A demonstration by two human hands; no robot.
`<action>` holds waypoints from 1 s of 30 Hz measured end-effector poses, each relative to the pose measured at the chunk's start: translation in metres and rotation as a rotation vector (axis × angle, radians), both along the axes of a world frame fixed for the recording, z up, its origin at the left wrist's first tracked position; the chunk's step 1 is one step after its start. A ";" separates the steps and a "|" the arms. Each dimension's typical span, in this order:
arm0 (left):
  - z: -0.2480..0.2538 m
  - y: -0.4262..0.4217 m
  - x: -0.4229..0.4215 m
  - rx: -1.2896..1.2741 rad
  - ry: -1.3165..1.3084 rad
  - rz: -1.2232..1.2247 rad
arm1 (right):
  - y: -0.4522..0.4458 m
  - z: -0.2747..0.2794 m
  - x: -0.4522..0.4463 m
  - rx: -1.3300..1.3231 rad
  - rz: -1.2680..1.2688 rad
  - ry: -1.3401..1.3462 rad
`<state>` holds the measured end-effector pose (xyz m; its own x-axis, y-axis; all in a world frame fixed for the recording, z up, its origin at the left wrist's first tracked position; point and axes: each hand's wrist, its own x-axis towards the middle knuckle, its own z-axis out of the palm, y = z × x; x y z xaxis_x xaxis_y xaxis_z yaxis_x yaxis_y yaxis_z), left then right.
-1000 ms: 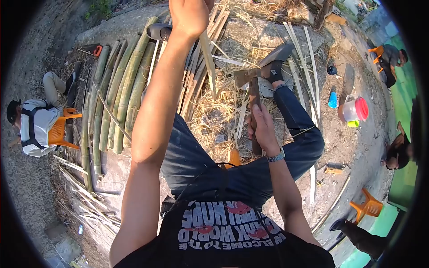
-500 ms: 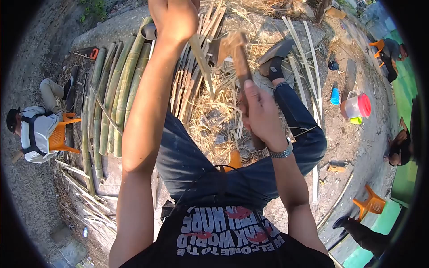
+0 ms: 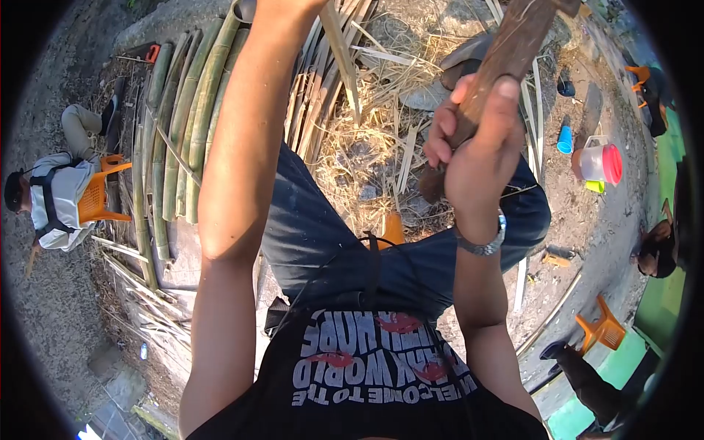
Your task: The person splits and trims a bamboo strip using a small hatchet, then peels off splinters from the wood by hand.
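Observation:
My right hand (image 3: 484, 139) is wrapped round the thick wooden handle (image 3: 506, 55) of a tool, raised above my bent leg. The upper end of this tool runs out of the picture, so its kind does not show. At the top edge my left hand (image 3: 290, 6) is almost wholly cut off and its fingers are hidden. Beside it a flat bamboo strip (image 3: 341, 62) slants down over the shavings (image 3: 367, 147) between my legs. I cannot tell whether my left hand grips this strip.
Green bamboo poles (image 3: 172, 139) and split strips (image 3: 323, 88) lie to the left. A person on an orange chair (image 3: 99, 194) sits beyond. To the right are a blue cup (image 3: 565, 139), a red-lidded jug (image 3: 601, 163) and another orange chair (image 3: 603, 330). Other people are at the right edge.
My right hand has lifted the tool up and to the right, closer to the camera. My left hand has slipped further out past the top edge as the view shifted.

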<state>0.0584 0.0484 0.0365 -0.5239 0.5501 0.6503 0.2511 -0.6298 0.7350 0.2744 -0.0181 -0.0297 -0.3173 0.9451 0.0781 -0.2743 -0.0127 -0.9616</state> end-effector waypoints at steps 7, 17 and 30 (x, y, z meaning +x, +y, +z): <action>-0.002 0.003 -0.021 -0.013 -0.148 -0.096 | 0.011 -0.067 -0.002 -0.130 0.216 -0.497; 0.001 -0.016 -0.023 -0.017 -0.227 -0.146 | -0.001 -0.144 -0.024 0.309 0.127 -0.826; -0.008 -0.013 -0.037 -0.013 -0.050 -0.228 | -0.019 -0.183 -0.046 0.057 0.139 -0.939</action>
